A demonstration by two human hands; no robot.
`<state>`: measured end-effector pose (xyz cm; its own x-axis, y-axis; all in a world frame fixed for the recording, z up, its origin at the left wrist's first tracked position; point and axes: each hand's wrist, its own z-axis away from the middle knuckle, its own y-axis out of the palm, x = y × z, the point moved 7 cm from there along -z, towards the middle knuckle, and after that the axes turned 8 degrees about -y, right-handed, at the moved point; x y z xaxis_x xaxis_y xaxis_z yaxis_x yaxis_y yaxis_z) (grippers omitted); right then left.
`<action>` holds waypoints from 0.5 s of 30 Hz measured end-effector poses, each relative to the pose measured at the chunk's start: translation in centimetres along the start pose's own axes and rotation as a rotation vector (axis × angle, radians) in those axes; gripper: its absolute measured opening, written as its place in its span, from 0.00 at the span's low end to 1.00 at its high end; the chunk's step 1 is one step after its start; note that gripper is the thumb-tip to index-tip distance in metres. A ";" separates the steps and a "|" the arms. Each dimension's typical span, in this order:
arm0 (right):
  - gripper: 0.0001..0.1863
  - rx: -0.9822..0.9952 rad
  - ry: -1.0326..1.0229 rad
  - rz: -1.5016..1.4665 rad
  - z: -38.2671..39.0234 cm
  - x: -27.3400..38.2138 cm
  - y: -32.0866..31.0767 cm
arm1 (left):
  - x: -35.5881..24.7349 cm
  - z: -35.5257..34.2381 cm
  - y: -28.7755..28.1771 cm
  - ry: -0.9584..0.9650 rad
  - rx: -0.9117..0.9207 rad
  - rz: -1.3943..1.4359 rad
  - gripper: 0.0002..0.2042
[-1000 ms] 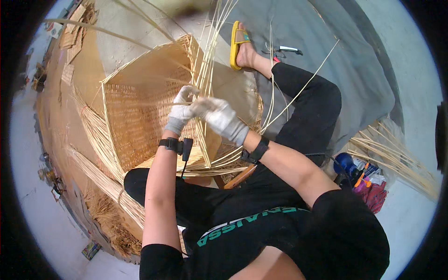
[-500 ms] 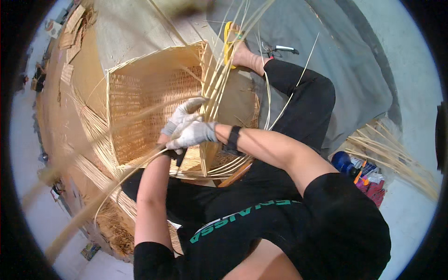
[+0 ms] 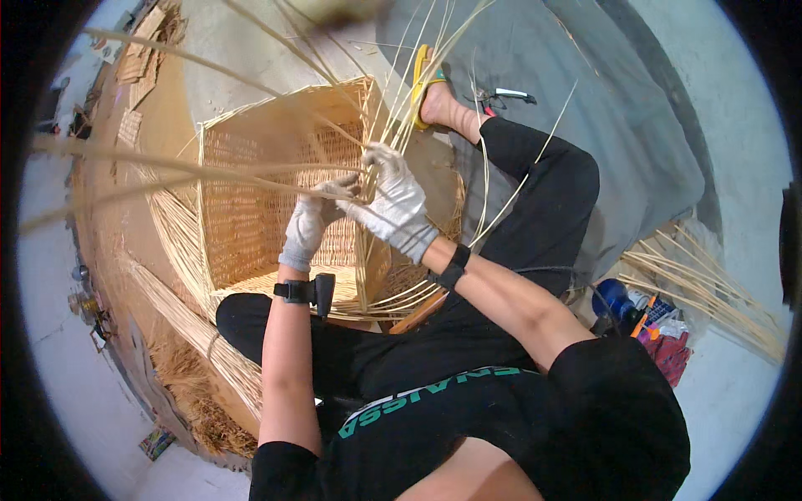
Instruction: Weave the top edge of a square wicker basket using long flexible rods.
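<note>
Above pale floor (image 3: pixel 219 37), the right hand (image 3: pixel 397 204) slants inward, fingers (image 3: pixel 384 157) gripping canes (image 3: pixel 200 172); left hand (image 3: pixel 307 224) curls, grip unclear.

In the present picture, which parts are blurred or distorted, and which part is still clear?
Head view: long pale canes at left are blurred, probably close to the lens; a shape at the top edge is too unfocused to identify; the fisheye leaves black corners; the basket's lower weave is fairly clear.

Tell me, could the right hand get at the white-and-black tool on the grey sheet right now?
Probably not without leaning: the white-and-black tool lies beyond the right shin, and the right hand is at the canes beside the basket.
</note>
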<state>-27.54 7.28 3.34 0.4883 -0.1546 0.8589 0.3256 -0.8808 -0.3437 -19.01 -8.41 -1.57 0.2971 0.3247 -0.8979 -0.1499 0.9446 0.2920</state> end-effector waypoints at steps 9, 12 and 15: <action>0.28 0.880 -0.474 -0.066 -9.4 0.0 2.9 | -0.9 0.4 1.1 0.034 -0.314 -0.579 0.09; 0.23 0.564 -0.437 -0.323 -13.8 6.7 -0.7 | -1.3 0.5 1.4 0.053 -0.358 -0.535 0.08; 0.13 0.318 -0.176 -0.914 -13.6 4.0 -2.4 | -1.4 -0.7 0.4 0.053 -0.485 -0.634 0.10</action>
<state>-37.39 2.71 12.74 0.0453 0.6178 0.7850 0.8281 -0.4627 0.3164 -20.17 -8.54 -0.48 0.4201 -0.2815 -0.8627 -0.3642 0.8185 -0.4443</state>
